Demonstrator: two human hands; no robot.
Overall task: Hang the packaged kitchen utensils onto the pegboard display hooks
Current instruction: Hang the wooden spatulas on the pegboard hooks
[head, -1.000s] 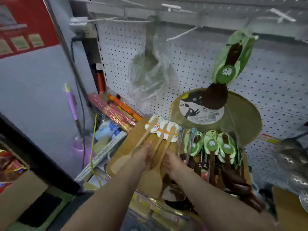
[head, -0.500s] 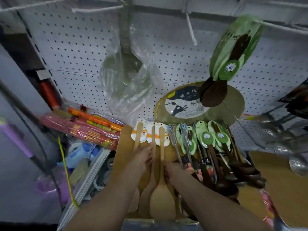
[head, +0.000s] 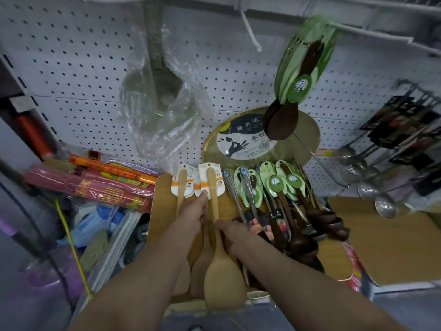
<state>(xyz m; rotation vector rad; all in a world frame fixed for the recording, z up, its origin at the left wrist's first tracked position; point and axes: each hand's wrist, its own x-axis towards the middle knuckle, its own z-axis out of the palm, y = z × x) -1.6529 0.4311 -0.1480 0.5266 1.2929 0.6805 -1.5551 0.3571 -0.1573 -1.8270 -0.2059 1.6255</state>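
Since the earlier frame, both hands have shifted slightly along the pale wooden spatulas, and the camera has dropped closer, so the pile now fills more of the view; the stock itself lies much as it did. The left hand [head: 194,215] rests on the spatula stack with fingers extended toward the white-and-orange header cards [head: 210,180], fingertips touching the lower edge of the nearer card; whether it actually pinches anything cannot be told. The right hand [head: 235,237] has its fingers curled against the handle of the front wooden spatula [head: 218,254], apparently gripping it at mid-handle. That spatula lies with its long axis running away from the person, broad blade nearest the camera and carded handle end pointing toward the pegboard [head: 83,68]. It is light, unfinished wood with a flat rounded blade. A second wooden spatula [head: 181,189] lies parallel just to its left, partly under the left hand. All rest on a wooden board [head: 162,199] on the shelf below the pegboard. Immediately right lie metal tongs [head: 235,187] and dark wooden spoons [head: 300,216] in green card sleeves. On a white hook [head: 372,34] above hangs a green-sleeved dark spoon [head: 298,77], bowl downward. A ladle in a clear plastic bag [head: 162,99] hangs to its left. A round labelled board [head: 250,139] leans against the pegboard.
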